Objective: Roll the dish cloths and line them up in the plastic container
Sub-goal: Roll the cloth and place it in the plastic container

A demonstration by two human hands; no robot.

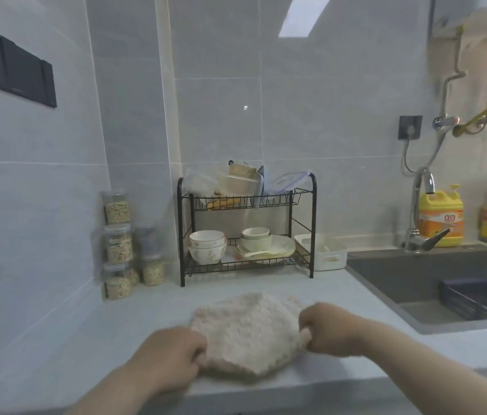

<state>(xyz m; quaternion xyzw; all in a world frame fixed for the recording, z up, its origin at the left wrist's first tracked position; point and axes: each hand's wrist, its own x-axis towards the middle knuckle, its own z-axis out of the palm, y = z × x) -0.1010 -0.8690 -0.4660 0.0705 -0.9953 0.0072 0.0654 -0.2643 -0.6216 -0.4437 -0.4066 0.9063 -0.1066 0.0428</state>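
Observation:
A beige, fluffy dish cloth (248, 333) lies spread flat on the pale countertop near its front edge. My left hand (170, 357) grips the cloth's near left edge with curled fingers. At the cloth's right edge my right hand (326, 329) pinches a bunched corner. A white plastic container (324, 254) with handle slots stands further back, to the right of the dish rack and next to the sink.
A black two-tier dish rack (246, 229) with bowls and plates stands at the back. Stacked jars (118, 245) of grain sit at the back left against the wall. A dark sink (440, 283) with a tap (420, 205) lies to the right, with a yellow detergent bottle (441, 218) behind.

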